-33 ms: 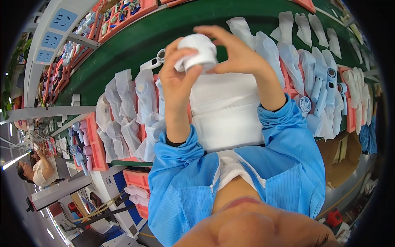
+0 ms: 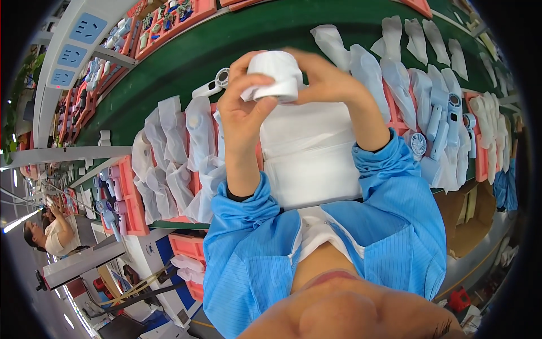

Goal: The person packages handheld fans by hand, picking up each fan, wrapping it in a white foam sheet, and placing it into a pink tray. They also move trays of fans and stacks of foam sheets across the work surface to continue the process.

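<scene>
Over the far part of the bench, my left hand grips a white, short cylinder-like thing with a thin white wrapping around it. Its thumb presses low on the front and its fingers curl round the left side. My right hand closes on the right side of the same thing, its fingertips partly hidden behind it and a little blurred. What lies inside the wrapping is hidden. Beneath my hands is a stack of white sheets or bags. A white handheld fan lies just left of my left hand.
Fans in translucent white bags lie over pink trays on the left. More bagged pieces and light-blue handheld fans cover the right. A power strip stands at upper left. Another person sits far left.
My right hand has come in from the right, and its spread fingers now close against the white wrapped thing. The thing has tilted slightly and shifted a little down in my left hand.
</scene>
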`<state>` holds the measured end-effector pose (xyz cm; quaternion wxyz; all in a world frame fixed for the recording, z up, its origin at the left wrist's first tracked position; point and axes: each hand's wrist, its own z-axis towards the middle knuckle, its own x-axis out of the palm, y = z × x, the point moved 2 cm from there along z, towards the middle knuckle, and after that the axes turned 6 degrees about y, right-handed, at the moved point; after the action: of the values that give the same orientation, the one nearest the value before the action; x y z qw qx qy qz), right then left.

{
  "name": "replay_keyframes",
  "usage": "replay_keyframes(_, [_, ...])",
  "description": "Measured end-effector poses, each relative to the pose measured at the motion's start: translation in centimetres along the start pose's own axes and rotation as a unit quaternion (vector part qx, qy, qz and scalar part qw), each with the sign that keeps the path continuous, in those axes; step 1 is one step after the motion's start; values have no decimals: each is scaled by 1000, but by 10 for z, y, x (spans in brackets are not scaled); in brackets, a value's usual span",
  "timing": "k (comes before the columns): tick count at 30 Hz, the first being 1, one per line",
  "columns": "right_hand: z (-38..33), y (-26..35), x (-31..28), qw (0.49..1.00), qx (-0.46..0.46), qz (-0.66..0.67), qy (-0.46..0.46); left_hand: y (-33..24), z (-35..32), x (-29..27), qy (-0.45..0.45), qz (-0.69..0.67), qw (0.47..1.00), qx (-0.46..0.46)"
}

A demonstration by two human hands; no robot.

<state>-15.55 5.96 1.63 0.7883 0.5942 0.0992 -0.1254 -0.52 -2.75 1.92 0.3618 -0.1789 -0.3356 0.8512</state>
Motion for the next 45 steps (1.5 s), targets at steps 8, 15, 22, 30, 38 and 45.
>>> replay_keyframes(8, [7, 27, 30, 902, -20, -382, -201, -20, -7, 23, -242, 111, 964, -12])
replay_keyframes(15, [4, 31, 33, 923, -44, -331, -190, -32, -6, 5, -215, 165, 962, -21])
replay_keyframes(22, [4, 18, 13, 994, 69, -79, 2, -14, 2, -10, -248, -87, 947, -182])
replay_keyframes(30, [0, 31, 13, 983, 70, -157, -58, -10, 7, -27, -241, -19, 956, -164])
replay_keyframes(38, [34, -32, -16, 944, 192, -268, -2, 29, 5, -10, -310, 142, 924, -171])
replay_keyframes(45, [55, -122, -13, 719, 378, -545, -210, 73, -58, 99, 198, 315, 895, -245])
